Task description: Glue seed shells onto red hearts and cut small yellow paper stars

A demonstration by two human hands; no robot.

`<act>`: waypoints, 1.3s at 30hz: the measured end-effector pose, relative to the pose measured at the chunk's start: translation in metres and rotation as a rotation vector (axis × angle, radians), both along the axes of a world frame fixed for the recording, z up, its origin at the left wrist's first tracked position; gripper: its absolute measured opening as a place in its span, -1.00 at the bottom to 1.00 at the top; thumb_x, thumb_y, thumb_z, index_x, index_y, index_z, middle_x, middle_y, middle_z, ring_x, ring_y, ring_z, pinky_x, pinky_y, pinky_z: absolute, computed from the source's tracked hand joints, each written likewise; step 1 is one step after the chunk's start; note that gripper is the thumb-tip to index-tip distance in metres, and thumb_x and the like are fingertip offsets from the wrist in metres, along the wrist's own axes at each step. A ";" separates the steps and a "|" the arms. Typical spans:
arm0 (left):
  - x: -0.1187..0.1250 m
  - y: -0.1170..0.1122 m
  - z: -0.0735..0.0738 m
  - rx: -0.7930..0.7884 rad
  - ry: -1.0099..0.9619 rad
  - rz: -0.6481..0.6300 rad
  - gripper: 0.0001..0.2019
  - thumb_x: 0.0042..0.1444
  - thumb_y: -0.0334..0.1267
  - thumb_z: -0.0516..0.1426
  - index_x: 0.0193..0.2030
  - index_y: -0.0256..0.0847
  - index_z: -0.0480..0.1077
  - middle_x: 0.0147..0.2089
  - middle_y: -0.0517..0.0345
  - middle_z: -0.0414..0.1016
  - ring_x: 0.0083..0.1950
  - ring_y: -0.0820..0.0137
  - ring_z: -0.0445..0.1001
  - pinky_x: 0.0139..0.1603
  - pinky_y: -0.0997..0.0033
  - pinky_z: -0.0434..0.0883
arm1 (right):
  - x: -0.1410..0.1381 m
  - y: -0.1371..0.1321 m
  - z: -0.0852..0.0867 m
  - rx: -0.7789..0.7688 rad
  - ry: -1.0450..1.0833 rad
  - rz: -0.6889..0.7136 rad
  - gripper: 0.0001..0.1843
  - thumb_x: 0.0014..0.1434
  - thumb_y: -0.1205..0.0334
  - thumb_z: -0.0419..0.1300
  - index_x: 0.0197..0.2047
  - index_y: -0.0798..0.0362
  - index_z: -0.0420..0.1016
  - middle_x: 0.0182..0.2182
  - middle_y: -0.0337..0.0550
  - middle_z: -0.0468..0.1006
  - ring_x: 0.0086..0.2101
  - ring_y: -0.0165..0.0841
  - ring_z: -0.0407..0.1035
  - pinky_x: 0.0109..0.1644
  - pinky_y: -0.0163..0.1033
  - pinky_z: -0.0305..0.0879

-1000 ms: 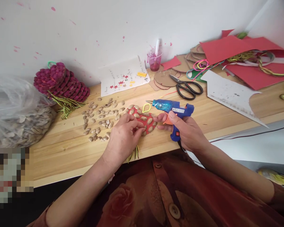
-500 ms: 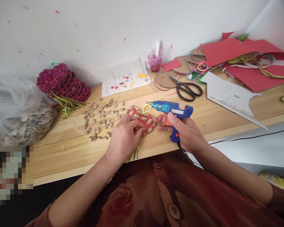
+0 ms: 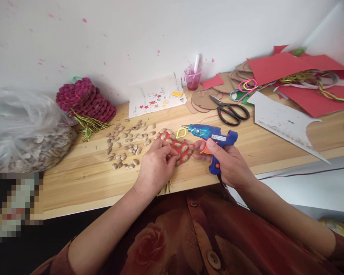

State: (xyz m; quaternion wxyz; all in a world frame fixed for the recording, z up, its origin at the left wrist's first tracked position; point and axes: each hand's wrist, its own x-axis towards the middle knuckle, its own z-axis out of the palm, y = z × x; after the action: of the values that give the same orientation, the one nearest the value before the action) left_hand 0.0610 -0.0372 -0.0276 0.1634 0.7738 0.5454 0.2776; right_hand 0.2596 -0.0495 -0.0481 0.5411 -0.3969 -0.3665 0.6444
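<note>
A red card piece (image 3: 174, 149) lies on the table with several peanut shells stuck over its face. A yellow cord loop (image 3: 181, 133) shows at its top and dark green tassel strands (image 3: 167, 187) at its bottom. Over its lower left part, my left hand (image 3: 157, 164) is closed in a pinch on a peanut shell at the card, mostly hidden by the fingers. My right hand (image 3: 227, 160) grips a blue hot glue gun (image 3: 210, 133) with fingers at its orange trigger; the nozzle points left, above the card. Loose peanut shells (image 3: 129, 147) are scattered to the left.
At the left stand a clear bag of shells (image 3: 31, 141) and a purple shell-covered ornament (image 3: 86, 101). Behind are a sticker sheet (image 3: 143, 101), a pink cup (image 3: 193, 82) and black scissors (image 3: 232, 112). Red card sheets (image 3: 278, 67) and a white board (image 3: 283, 120) lie right.
The whole view has shifted slightly, so things sit a little further right. Both hands keep nearly the same pose, the left at the card and the right around the glue gun.
</note>
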 end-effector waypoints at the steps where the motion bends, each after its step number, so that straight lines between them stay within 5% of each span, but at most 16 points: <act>1: 0.001 0.000 0.000 -0.002 -0.006 0.007 -0.91 0.08 -0.43 0.23 -0.40 -0.20 0.51 -0.28 0.14 0.44 -0.26 0.40 0.45 -0.19 0.39 0.40 | 0.000 0.000 0.000 -0.007 0.000 -0.001 -0.73 0.25 0.00 0.25 -0.32 0.03 0.56 -0.18 -0.12 0.55 -0.06 -0.24 0.47 -0.08 -0.19 0.53; 20: 0.006 -0.001 0.001 -0.109 -0.033 0.039 -0.89 0.07 -0.46 0.19 -0.42 -0.20 0.42 -0.17 0.09 0.43 -0.18 0.35 0.46 -0.14 0.36 0.41 | -0.001 0.005 0.002 -0.104 -0.076 -0.071 -0.74 0.05 -0.01 0.39 -0.38 0.01 0.56 -0.22 -0.08 0.54 -0.05 -0.14 0.46 -0.24 -0.26 0.57; 39: 0.003 0.000 -0.001 -0.053 0.044 0.007 -0.85 0.12 -0.45 0.13 -0.45 -0.19 0.37 -0.16 0.10 0.42 -0.18 0.34 0.47 -0.17 0.35 0.38 | -0.004 -0.002 0.007 -0.029 -0.034 -0.046 -0.71 0.18 -0.03 0.29 -0.33 0.04 0.53 -0.23 -0.12 0.55 -0.10 -0.22 0.51 -0.18 -0.23 0.53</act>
State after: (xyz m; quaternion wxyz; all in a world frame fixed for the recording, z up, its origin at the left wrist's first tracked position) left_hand 0.0643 -0.0376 -0.0283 0.1707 0.7733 0.5587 0.2464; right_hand 0.2558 -0.0513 -0.0406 0.5435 -0.4241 -0.3573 0.6302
